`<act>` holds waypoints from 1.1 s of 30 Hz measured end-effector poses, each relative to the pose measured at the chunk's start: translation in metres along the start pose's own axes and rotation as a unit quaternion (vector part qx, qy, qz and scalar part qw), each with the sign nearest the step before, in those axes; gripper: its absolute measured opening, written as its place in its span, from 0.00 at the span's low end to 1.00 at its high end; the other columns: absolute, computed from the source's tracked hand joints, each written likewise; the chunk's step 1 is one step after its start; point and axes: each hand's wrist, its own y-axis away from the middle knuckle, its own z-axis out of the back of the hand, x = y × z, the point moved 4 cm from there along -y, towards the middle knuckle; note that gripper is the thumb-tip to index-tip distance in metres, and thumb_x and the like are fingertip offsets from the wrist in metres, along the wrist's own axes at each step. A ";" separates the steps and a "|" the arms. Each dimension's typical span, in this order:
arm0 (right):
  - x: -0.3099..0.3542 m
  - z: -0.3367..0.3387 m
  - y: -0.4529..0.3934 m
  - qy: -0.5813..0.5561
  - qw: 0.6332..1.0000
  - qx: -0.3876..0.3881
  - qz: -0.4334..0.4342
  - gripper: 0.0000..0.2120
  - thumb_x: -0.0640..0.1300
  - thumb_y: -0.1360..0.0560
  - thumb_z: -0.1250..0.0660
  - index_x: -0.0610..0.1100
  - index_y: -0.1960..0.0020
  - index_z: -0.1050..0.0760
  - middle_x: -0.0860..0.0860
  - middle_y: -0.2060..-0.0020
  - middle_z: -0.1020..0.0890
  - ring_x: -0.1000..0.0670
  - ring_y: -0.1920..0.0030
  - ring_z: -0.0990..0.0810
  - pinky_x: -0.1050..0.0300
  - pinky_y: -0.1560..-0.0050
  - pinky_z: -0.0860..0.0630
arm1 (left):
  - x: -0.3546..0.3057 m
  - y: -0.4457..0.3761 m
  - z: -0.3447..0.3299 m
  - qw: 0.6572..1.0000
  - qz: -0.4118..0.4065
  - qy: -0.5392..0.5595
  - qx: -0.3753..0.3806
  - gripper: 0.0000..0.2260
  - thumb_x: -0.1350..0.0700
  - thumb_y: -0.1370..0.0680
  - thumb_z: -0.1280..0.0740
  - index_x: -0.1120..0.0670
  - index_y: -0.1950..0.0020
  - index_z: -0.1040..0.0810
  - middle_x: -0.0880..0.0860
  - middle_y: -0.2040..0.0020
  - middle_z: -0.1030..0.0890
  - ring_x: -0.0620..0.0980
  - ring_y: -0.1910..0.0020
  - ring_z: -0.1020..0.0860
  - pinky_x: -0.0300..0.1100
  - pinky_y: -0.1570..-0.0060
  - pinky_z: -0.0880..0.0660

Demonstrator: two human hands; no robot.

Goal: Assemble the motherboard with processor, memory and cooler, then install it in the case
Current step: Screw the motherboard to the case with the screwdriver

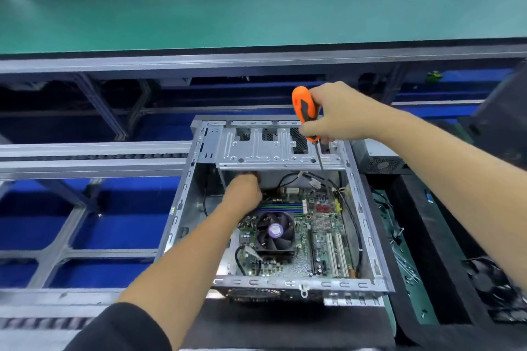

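Observation:
An open silver computer case lies in front of me with the green motherboard inside. A black cooler fan sits on the board, and memory sticks lie just beyond it. My left hand reaches into the case at the board's far left corner, under the drive bay; its fingers are hidden. My right hand grips an orange and black screwdriver above the case's far right, the thin shaft pointing down over the drive bay.
Black cables run along the right side inside the case. A tray with loose screws sits right of the case, with a power supply beyond it. A green conveyor belt runs across the back. Metal rails lie left.

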 end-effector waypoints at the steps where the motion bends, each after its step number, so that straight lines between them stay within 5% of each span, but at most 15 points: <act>1: 0.000 -0.001 -0.001 0.005 1.000 -0.004 0.001 0.09 0.44 0.29 0.30 0.41 0.61 0.29 0.48 0.68 0.19 0.57 0.73 0.19 0.59 0.68 0.23 | 0.010 -0.002 -0.001 0.999 0.024 -0.022 0.004 0.11 0.62 0.23 0.40 0.65 0.44 0.24 0.63 0.43 0.23 0.60 0.44 0.25 0.47 0.47 0.27; 4: -0.002 -0.003 -0.002 0.012 1.000 -0.012 0.003 0.09 0.44 0.30 0.30 0.41 0.61 0.28 0.50 0.71 0.21 0.60 0.75 0.21 0.63 0.72 0.29 | 0.025 -0.004 -0.003 0.998 0.058 -0.014 0.011 0.14 0.61 0.20 0.42 0.62 0.36 0.26 0.59 0.34 0.28 0.55 0.36 0.30 0.42 0.39 0.31; 8: -0.001 0.000 0.000 0.001 1.000 -0.023 0.004 0.08 0.44 0.32 0.31 0.41 0.63 0.29 0.49 0.72 0.21 0.59 0.76 0.22 0.64 0.73 0.29 | 0.035 -0.010 -0.010 0.999 0.043 0.012 0.025 0.15 0.63 0.21 0.42 0.60 0.37 0.24 0.55 0.35 0.26 0.53 0.35 0.30 0.40 0.36 0.34; 12: 0.006 0.014 0.005 -0.028 0.998 -0.060 0.019 0.08 0.43 0.34 0.32 0.40 0.64 0.29 0.44 0.72 0.22 0.48 0.71 0.19 0.53 0.69 0.24 | 0.037 -0.011 -0.015 0.996 0.044 0.074 0.015 0.13 0.66 0.22 0.42 0.60 0.40 0.23 0.56 0.39 0.23 0.54 0.38 0.27 0.40 0.39 0.32; 17: 0.015 0.029 0.010 -0.050 0.994 -0.093 0.037 0.05 0.40 0.35 0.34 0.38 0.64 0.29 0.43 0.71 0.21 0.44 0.68 0.20 0.59 0.72 0.29 | 0.038 -0.014 -0.013 0.994 0.052 0.088 -0.042 0.14 0.73 0.28 0.41 0.64 0.47 0.21 0.64 0.46 0.23 0.62 0.48 0.23 0.50 0.48 0.24; 21: 0.021 0.038 0.012 -0.062 0.987 -0.137 0.051 0.06 0.39 0.35 0.34 0.37 0.64 0.29 0.40 0.69 0.21 0.40 0.65 0.20 0.53 0.71 0.28 | 0.036 -0.014 -0.015 0.998 0.032 0.040 -0.039 0.15 0.72 0.28 0.40 0.63 0.45 0.22 0.63 0.45 0.23 0.62 0.46 0.23 0.49 0.47 0.25; 28: 0.039 0.052 0.010 -0.185 0.961 -0.192 0.071 0.09 0.37 0.33 0.33 0.31 0.62 0.28 0.40 0.72 0.20 0.50 0.75 0.19 0.56 0.73 0.22 | 0.040 -0.010 -0.018 0.999 -0.024 -0.022 -0.023 0.15 0.73 0.27 0.42 0.65 0.44 0.24 0.63 0.45 0.24 0.61 0.46 0.24 0.48 0.46 0.28; 33: 0.055 0.067 -0.005 -0.237 0.928 -0.272 0.094 0.10 0.36 0.31 0.34 0.28 0.62 0.30 0.42 0.75 0.23 0.49 0.79 0.23 0.60 0.77 0.29 | 0.043 -0.008 -0.018 0.999 -0.031 -0.016 -0.028 0.14 0.72 0.26 0.41 0.63 0.44 0.23 0.61 0.44 0.23 0.58 0.46 0.24 0.44 0.44 0.27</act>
